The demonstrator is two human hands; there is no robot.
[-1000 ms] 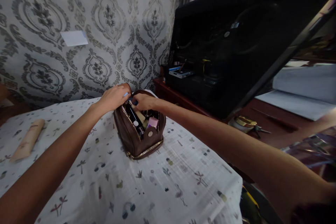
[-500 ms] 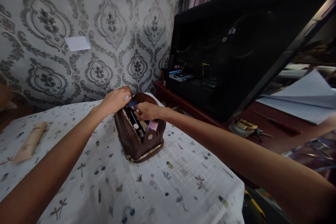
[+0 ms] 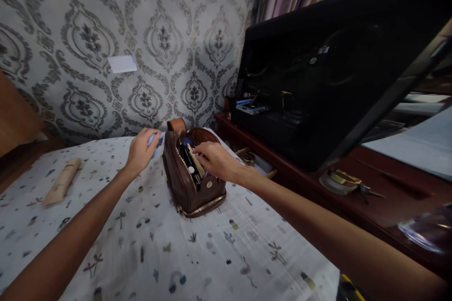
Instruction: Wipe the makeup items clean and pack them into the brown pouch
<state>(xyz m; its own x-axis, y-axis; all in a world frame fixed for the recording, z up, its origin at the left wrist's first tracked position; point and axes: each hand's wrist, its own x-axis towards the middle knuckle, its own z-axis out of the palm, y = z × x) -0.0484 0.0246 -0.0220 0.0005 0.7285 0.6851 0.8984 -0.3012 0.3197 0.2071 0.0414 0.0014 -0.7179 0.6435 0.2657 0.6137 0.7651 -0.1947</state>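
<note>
We see a brown bag [image 3: 189, 200] standing on a white cloth [image 3: 141, 254] with little pictures all over it. The bag sits in the middle, and its top is wide open. A gold zip [image 3: 206, 207] runs along the low end near us.

Our left hand [image 3: 143, 151] is just beside the bag, on its left. The thumb and fingers pinch a light blue thing [image 3: 154, 145]. It looks soft, but it is too small for us to tell what it is.

Our right hand [image 3: 216, 160] is over the open top, with its fingers bent and dipping in. They are next to a cream thing [image 3: 199, 165], but we cannot tell if they pinch it. A shiny black stick [image 3: 186, 156] lies beside it in the bag.

A long tan thing [image 3: 63, 181] lies on the cloth, well apart on the left.
</note>
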